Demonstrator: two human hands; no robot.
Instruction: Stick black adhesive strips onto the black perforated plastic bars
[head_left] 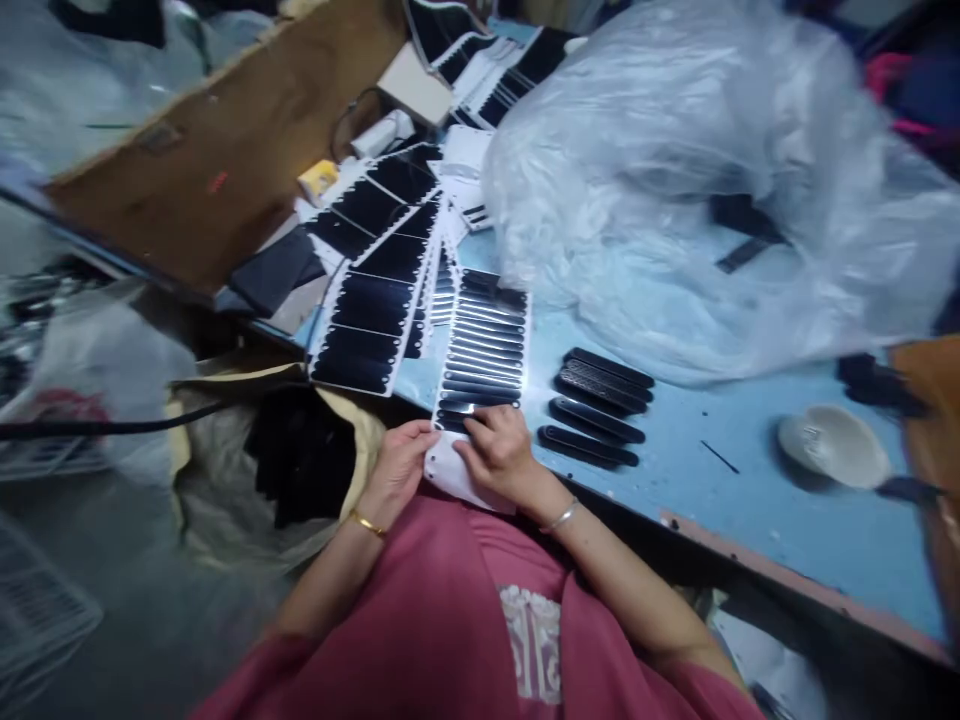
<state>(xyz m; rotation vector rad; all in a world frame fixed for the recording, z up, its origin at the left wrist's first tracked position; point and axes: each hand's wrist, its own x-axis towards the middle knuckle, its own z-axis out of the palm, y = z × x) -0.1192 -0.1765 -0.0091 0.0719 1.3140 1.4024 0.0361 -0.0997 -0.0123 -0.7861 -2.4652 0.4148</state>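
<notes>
Sheet of black strips (484,352) lies partly on the blue table (675,475), its white near end over the person's lap. The left hand (401,462) clamps the sheet's left edge between thumb and fingers; the right hand (501,452) has bent fingers on the nearest strips, and I cannot tell whether they grip one. Right of the sheet are loose black strips (598,421); behind those, a big clear bag (637,150). Left of the sheet, other sheets (367,310) overlap beside an open sack (367,425). Farther left of it, a brown board (247,140) bears small red marks, and a plastic bag (135,350) shows red print, both too blurred to read.
</notes>
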